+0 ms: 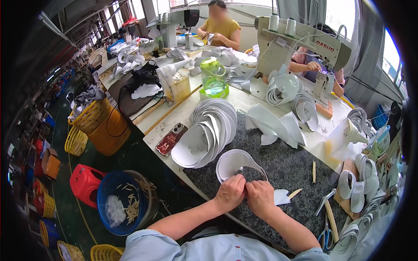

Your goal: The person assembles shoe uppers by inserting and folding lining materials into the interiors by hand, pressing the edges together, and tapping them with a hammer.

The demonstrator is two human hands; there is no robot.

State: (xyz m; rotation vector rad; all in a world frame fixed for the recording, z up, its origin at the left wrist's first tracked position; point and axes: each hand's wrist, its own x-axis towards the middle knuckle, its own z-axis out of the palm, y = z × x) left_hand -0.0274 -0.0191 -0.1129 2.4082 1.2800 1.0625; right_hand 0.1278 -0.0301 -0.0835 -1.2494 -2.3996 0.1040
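The left hand [232, 191] and the right hand [260, 196] meet knuckle to knuckle, fingers curled tight, both apparently pinching the near edge of one white piece [225, 167]. That piece curves up in a loop just beyond the knuckles, touching both hands, over the dark board [283, 167]. The exact pinch is hidden under the fingers. Work on this piece looks under way and not complete, since both hands grip it and it has not been set down. Just right of the right hand lie a white scrap [281, 197] and a pale sliver [296, 193]. Farther out, ahead and to the left, leans a nested stack [217, 128] of similar curved pieces, beside a phone [171, 139]; whether those are finished or waiting, I cannot tell.
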